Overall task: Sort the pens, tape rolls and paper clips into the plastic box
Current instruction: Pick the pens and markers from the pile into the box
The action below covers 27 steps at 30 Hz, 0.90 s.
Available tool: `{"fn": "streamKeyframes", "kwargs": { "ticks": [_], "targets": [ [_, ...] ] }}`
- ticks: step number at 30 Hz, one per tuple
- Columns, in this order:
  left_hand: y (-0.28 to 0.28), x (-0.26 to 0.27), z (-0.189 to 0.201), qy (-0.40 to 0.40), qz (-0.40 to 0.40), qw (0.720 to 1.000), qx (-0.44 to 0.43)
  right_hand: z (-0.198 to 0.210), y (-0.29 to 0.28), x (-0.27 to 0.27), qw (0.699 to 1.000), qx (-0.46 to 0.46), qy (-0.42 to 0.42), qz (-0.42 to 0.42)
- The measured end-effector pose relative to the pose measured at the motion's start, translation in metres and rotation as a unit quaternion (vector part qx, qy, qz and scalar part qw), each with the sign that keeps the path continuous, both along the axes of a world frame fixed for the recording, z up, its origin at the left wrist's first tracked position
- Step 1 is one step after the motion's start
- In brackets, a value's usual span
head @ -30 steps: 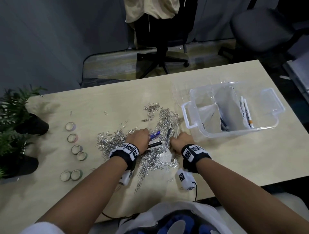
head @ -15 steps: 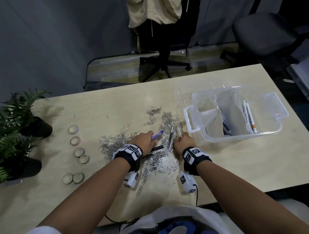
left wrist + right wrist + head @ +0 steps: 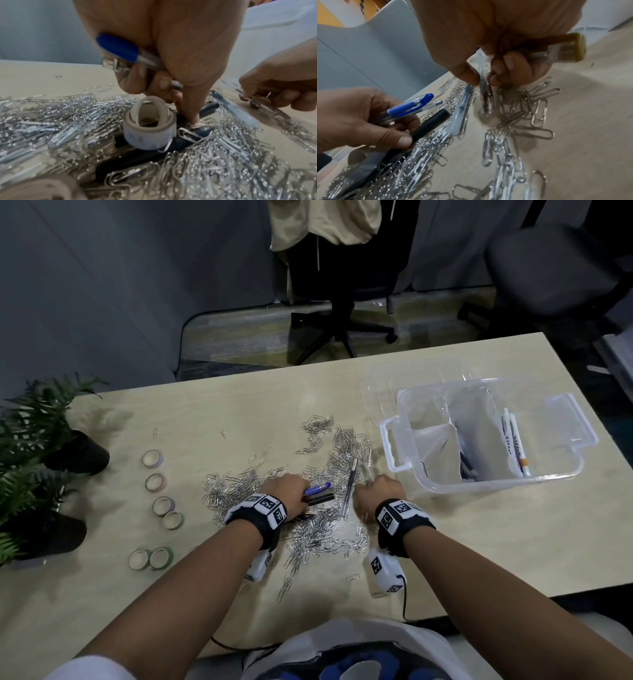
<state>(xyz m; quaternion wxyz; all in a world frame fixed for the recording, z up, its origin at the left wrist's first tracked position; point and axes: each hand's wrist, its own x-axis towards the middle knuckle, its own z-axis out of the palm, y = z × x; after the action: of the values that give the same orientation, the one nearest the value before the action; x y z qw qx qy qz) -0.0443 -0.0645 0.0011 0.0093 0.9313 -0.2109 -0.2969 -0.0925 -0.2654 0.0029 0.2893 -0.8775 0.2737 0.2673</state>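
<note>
My left hand (image 3: 289, 491) grips two blue pens (image 3: 412, 106) in its curled fingers, and its thumb presses a black marker (image 3: 429, 127) lying on the paper clip pile (image 3: 325, 529). A white tape roll (image 3: 149, 129) stands in the clips just below that hand. My right hand (image 3: 380, 491) pinches a clear pen (image 3: 485, 94) between thumb and forefinger, tip down on the table, and also holds a yellow-ended pen (image 3: 570, 48). Another clear pen (image 3: 349, 487) lies on the clips between the hands. The plastic box (image 3: 390, 446) at the right holds pens (image 3: 513, 443).
Several tape rolls (image 3: 153, 458) stand in a line on the table's left part. Potted plants (image 3: 34, 440) sit at the left edge. The clear lid (image 3: 376, 385) lies behind the box. Office chairs (image 3: 342, 302) stand beyond the table's far edge.
Both hands stay over the clip pile. The right hand has shifted slightly right of the clear pen lying there. The left hand still holds the blue pens.
</note>
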Motion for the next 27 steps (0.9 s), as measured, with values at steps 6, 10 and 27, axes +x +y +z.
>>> {"fn": "streamKeyframes", "kwargs": {
  "ticks": [6, 10, 27],
  "targets": [
    [0.012, 0.006, 0.004, -0.028, 0.096, 0.991, -0.093, 0.006, 0.01, -0.002, 0.997, 0.056, -0.051, -0.013],
    [0.022, 0.014, 0.009, -0.045, 0.219, 0.964, -0.147, 0.012, 0.012, 0.004, 0.997, 0.05, -0.052, 0.025],
    [0.068, 0.001, 0.011, -0.022, 0.271, 0.949, -0.163, 0.015, 0.015, 0.007, 0.999, 0.018, -0.005, 0.047]
  ]
}}
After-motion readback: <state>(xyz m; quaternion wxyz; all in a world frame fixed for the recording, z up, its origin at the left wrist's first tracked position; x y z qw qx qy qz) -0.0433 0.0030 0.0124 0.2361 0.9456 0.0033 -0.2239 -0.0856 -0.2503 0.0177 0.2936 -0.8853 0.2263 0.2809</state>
